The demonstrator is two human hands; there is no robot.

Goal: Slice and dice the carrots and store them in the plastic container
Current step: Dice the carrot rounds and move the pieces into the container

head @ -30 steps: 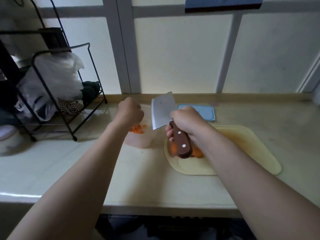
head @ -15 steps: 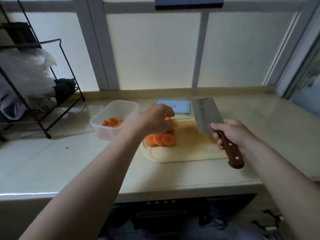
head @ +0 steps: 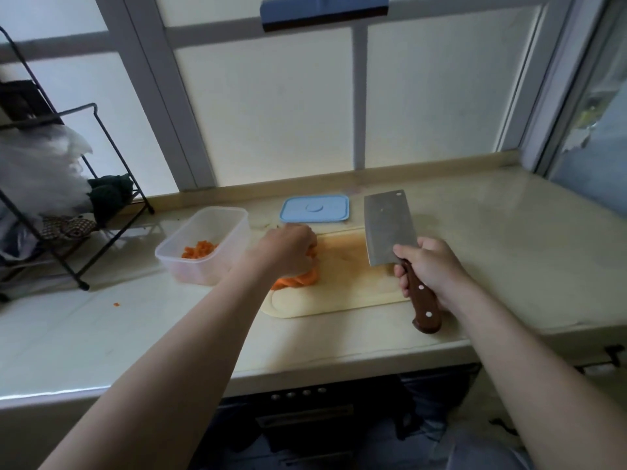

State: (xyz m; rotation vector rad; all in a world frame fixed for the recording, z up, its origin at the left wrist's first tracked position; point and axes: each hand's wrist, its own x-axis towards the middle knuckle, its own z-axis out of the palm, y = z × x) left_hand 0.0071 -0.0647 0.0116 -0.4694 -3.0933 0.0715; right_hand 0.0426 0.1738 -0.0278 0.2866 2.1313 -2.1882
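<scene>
Right hand (head: 431, 266) wrapped round wooden handle of cleaver (head: 386, 228), blade held over cutting board (head: 349, 269), left hand (head: 288, 247) down on carrot slices (head: 300, 281) at board's left end, fingers hidden so grip unreadable, diced carrot (head: 198, 250) in plastic container (head: 190, 271) left of board, blue lid (head: 315, 207) behind

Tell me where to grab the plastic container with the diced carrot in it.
I'd grip the plastic container across its narrow width, fingers and thumb on the two long walls just under the rim, coming from above at its near end. It stands upright and open with diced carrot inside, so keep it level.
</scene>
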